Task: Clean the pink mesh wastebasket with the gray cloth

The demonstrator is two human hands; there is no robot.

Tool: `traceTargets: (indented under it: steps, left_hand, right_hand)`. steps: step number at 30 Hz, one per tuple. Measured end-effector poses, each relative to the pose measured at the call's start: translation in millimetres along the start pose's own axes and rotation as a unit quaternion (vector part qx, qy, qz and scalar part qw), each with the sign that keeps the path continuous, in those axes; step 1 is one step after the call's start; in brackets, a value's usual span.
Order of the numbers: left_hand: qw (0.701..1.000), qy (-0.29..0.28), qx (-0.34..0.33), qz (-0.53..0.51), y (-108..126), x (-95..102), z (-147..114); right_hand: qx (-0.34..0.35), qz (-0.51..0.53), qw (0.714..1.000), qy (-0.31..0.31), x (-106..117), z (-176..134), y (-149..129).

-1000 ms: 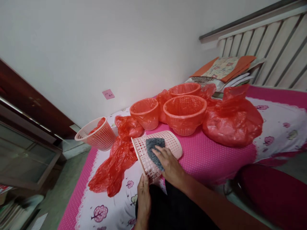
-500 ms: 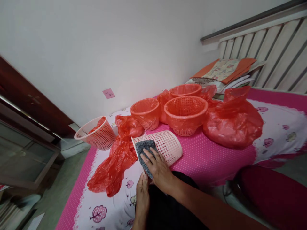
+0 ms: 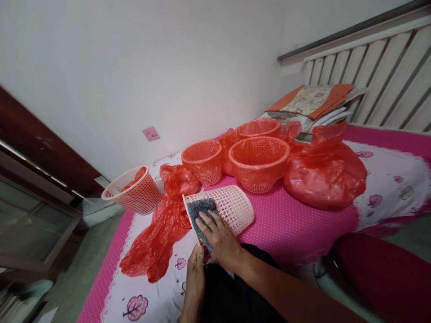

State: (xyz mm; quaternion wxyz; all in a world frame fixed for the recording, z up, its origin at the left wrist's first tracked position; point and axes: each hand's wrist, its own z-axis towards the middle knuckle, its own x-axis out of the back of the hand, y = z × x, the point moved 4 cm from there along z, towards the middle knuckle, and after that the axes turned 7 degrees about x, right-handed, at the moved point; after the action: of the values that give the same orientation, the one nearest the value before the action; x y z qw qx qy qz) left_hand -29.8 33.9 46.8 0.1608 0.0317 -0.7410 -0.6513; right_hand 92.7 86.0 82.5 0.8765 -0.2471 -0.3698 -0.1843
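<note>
A pale pink perforated plastic basket (image 3: 235, 208) lies on its side across my lap and the table edge, its opening toward the left. My left hand (image 3: 195, 271) grips its rim at the near lower side, thumb on top. Under my right hand (image 3: 218, 237) a dark grey cloth (image 3: 198, 211) is pressed flat on the basket's outer wall near the rim. The right fingers are spread over the cloth and hold it there. Just left of the basket lies a crumpled red plastic bag (image 3: 155, 242).
Behind stand several baskets lined with red bags, such as a front one (image 3: 259, 163) and a left one (image 3: 202, 159). A filled red bag (image 3: 323, 175) sits right, an unlined basket (image 3: 134, 190) left. Folded cloths (image 3: 310, 101) lie near the radiator (image 3: 377, 76). A dark red stool (image 3: 377, 278) stands right.
The view has shifted slightly. My right hand and the cloth stay on the basket's side with little movement. My left hand keeps its hold on the rim.
</note>
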Motion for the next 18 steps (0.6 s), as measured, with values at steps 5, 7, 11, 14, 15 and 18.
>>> traceTargets:
  steps: [5,7,11,14,15,18]
  left_hand:
    - [0.999,0.01,0.022,-0.028,-10.3,-2.1,0.5]
    - [0.999,0.016,0.024,-0.034,-14.7,-2.0,2.0]
    - [0.999,0.017,0.031,-0.037,-16.7,-1.3,4.1]
    - [0.998,0.017,0.04,-0.037,-10.4,-2.3,2.7]
    - [0.998,0.017,0.041,-0.038,-7.5,-3.1,1.8]
    - [0.998,0.014,0.038,-0.038,0.3,-5.5,-0.7]
  right_hand:
    - [0.024,0.007,1.0,0.017,-2.1,-15.0,4.4]
    - [0.03,0.004,0.999,0.029,-5.1,-21.5,4.6]
    - [0.034,-0.005,0.998,0.045,-7.1,-26.0,4.9]
    - [0.029,-0.011,0.998,0.049,-3.5,-23.4,6.9]
    - [0.022,-0.016,0.998,0.054,-1.7,-22.6,8.4]
    - [-0.007,-0.048,0.996,0.071,3.7,-23.0,17.5]
